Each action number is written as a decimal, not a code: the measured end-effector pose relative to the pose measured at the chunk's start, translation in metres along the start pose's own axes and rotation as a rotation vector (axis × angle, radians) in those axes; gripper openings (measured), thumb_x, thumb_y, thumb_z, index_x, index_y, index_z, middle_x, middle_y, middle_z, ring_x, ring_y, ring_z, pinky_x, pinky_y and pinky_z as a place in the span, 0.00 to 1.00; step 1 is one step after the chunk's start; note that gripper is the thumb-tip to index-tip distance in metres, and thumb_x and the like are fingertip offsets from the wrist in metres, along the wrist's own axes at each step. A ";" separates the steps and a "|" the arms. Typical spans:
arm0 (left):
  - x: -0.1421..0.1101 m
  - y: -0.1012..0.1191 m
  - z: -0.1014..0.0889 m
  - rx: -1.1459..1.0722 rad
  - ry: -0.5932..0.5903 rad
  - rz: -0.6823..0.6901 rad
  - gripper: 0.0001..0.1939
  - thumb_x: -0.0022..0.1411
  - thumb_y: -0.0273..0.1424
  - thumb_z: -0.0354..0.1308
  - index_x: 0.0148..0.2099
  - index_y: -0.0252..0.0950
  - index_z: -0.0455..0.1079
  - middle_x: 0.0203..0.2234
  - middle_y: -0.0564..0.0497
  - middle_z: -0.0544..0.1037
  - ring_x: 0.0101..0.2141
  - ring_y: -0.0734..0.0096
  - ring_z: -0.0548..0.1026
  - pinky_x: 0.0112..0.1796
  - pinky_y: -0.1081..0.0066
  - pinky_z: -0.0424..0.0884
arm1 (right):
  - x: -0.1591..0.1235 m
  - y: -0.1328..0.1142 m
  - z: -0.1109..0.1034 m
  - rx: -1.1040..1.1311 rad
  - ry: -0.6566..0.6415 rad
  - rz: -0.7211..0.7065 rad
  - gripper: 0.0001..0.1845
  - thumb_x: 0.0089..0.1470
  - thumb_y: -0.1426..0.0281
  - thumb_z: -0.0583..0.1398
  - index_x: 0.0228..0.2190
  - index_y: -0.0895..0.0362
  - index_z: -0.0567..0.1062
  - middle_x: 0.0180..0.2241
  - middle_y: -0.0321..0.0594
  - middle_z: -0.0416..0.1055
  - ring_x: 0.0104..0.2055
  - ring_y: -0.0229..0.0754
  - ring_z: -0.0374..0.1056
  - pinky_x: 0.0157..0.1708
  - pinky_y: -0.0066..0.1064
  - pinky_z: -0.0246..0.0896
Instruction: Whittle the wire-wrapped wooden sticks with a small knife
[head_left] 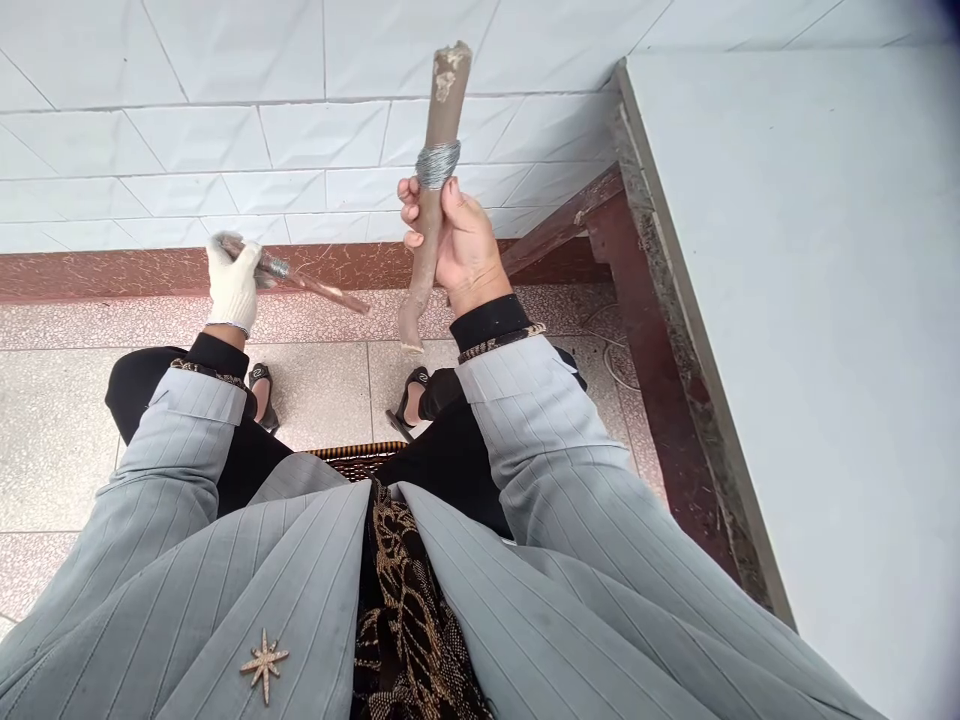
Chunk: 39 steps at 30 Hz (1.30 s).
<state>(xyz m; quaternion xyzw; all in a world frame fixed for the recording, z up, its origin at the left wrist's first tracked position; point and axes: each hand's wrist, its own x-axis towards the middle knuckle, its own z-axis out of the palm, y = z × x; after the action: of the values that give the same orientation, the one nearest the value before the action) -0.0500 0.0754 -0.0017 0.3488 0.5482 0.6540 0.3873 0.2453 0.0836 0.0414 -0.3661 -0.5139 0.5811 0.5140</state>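
One thick rod (444, 105) w/ wire coil (438, 165), R hand (465, 245), thin rod (319, 285), L hand (232, 285)

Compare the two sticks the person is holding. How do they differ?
The left hand holds a thin reddish-brown stick, the right hand a much thicker grey-brown stick. The thin stick lies nearly level, the thicker stick stands nearly upright. The thin stick's wire binding is narrow, the thicker stick's broader. Both sticks are wound with grey wire.

Our white-gloved left hand (234, 285) curls shut, well left of our bare right hand (461, 245), clenched and raised higher.
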 end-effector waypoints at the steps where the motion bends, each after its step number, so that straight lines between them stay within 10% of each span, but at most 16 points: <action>1: -0.002 0.000 0.000 0.042 0.023 0.021 0.18 0.59 0.30 0.67 0.42 0.41 0.59 0.25 0.61 0.70 0.22 0.78 0.73 0.23 0.76 0.68 | -0.003 -0.003 0.001 -0.012 -0.024 0.008 0.26 0.56 0.42 0.60 0.40 0.51 0.73 0.51 0.46 0.73 0.52 0.47 0.68 0.33 0.32 0.68; 6: -0.002 0.003 -0.005 -0.072 0.163 -0.157 0.11 0.70 0.33 0.57 0.39 0.40 0.56 0.23 0.58 0.72 0.21 0.77 0.73 0.24 0.76 0.72 | -0.011 -0.003 0.007 0.068 -0.162 0.012 0.25 0.52 0.46 0.66 0.39 0.53 0.74 0.48 0.45 0.75 0.45 0.43 0.70 0.31 0.31 0.66; 11: 0.001 0.013 -0.012 -0.227 0.098 -0.335 0.16 0.74 0.40 0.51 0.33 0.40 0.56 0.17 0.59 0.61 0.16 0.81 0.63 0.18 0.81 0.62 | 0.000 -0.001 -0.009 0.084 0.041 0.024 0.21 0.55 0.44 0.60 0.39 0.46 0.75 0.55 0.40 0.74 0.57 0.44 0.65 0.40 0.34 0.68; 16: -0.001 0.013 -0.015 0.046 0.036 -0.205 0.11 0.67 0.33 0.59 0.35 0.40 0.58 0.17 0.61 0.60 0.13 0.81 0.58 0.14 0.78 0.53 | 0.003 -0.011 -0.034 0.106 0.110 -0.027 0.19 0.54 0.45 0.59 0.40 0.42 0.75 0.64 0.30 0.67 0.65 0.43 0.58 0.46 0.35 0.67; 21: 0.002 -0.001 -0.024 0.448 0.015 -0.172 0.11 0.66 0.40 0.59 0.45 0.41 0.63 0.29 0.52 0.74 0.27 0.70 0.76 0.28 0.73 0.72 | -0.005 -0.025 -0.042 0.133 0.073 -0.134 0.19 0.53 0.45 0.63 0.39 0.42 0.77 0.57 0.31 0.74 0.56 0.45 0.66 0.41 0.35 0.71; 25: 0.004 -0.010 -0.032 0.988 -0.120 -0.162 0.11 0.55 0.30 0.65 0.41 0.37 0.68 0.45 0.36 0.77 0.51 0.49 0.76 0.51 0.54 0.74 | -0.010 -0.017 -0.021 0.125 -0.096 -0.088 0.20 0.51 0.48 0.68 0.38 0.48 0.80 0.47 0.38 0.79 0.40 0.42 0.70 0.28 0.30 0.70; 28: -0.007 -0.012 -0.022 0.934 -0.353 0.063 0.14 0.51 0.24 0.65 0.42 0.36 0.72 0.50 0.36 0.76 0.58 0.46 0.71 0.59 0.49 0.67 | -0.013 0.000 0.007 0.101 -0.273 0.115 0.21 0.46 0.51 0.73 0.31 0.55 0.78 0.41 0.41 0.80 0.33 0.36 0.70 0.26 0.25 0.68; 33: -0.044 0.001 0.028 0.233 -0.854 0.022 0.19 0.57 0.34 0.69 0.50 0.36 0.71 0.40 0.45 0.78 0.46 0.62 0.78 0.50 0.64 0.74 | -0.015 0.011 0.040 -0.015 -0.377 0.244 0.21 0.52 0.52 0.71 0.32 0.57 0.78 0.29 0.38 0.77 0.29 0.35 0.68 0.25 0.24 0.65; 39: -0.066 0.029 0.060 0.228 -0.969 -0.062 0.17 0.70 0.45 0.57 0.42 0.34 0.72 0.19 0.58 0.64 0.20 0.77 0.63 0.29 0.73 0.69 | -0.012 -0.016 0.018 -0.045 -0.215 0.196 0.21 0.56 0.51 0.68 0.31 0.57 0.77 0.27 0.39 0.75 0.27 0.36 0.66 0.23 0.26 0.63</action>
<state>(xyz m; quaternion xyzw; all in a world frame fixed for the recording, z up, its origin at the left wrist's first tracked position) 0.0300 0.0406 0.0339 0.6364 0.3833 0.3408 0.5762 0.2336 0.0669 0.0591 -0.3616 -0.5410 0.6526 0.3883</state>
